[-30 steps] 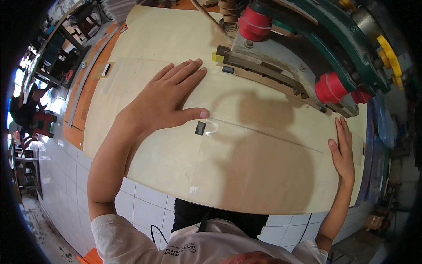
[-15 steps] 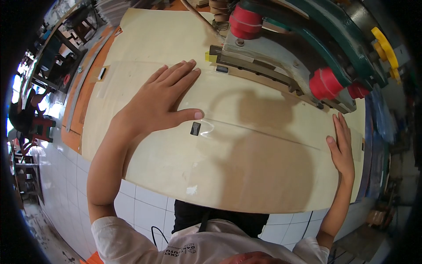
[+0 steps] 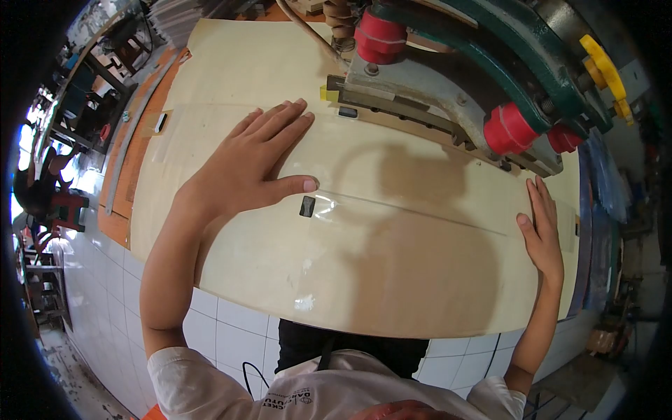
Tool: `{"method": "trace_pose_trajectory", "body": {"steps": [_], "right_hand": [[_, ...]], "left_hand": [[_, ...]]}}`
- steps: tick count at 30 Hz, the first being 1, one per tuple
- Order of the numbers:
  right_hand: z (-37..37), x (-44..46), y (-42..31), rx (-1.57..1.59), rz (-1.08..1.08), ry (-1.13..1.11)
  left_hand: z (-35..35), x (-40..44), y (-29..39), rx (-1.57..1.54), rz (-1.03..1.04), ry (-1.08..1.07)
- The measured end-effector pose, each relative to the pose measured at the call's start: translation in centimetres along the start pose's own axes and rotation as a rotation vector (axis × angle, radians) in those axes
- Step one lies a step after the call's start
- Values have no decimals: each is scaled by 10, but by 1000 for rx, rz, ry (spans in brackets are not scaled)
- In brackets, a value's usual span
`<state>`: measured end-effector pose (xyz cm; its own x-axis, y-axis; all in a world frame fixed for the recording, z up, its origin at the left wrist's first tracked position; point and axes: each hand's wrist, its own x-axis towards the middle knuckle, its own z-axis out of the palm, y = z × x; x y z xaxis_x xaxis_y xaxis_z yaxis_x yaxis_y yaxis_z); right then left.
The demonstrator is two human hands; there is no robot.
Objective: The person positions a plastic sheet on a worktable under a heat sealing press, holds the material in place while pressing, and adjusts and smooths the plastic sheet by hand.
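Hand poses barely changing. Left hand (image 3: 234,164) lying open, palm down on pale sheet (image 3: 245,273), thumb near dark block (image 3: 307,206). Right hand (image 3: 544,245) resting open, gripping nothing, fingertips near machine (image 3: 413,85). Both seemingly steadying sheet.

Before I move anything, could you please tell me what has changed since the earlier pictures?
Nothing has visibly been moved, taken hold of or let go; only the camera's view has shifted slightly. The left hand and right hand stay open on the cream sheet, with the small dark block and red-knobbed machine as they were.
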<state>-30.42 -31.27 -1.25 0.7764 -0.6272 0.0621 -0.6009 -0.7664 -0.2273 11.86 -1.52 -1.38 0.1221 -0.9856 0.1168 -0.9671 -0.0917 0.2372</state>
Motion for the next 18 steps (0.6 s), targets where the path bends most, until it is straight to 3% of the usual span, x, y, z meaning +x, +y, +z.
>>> {"method": "trace_pose_trajectory", "body": {"steps": [18], "right_hand": [[0, 0, -1, 7, 8, 3]], "left_hand": [[-1, 1, 2, -8, -29, -22]]}}
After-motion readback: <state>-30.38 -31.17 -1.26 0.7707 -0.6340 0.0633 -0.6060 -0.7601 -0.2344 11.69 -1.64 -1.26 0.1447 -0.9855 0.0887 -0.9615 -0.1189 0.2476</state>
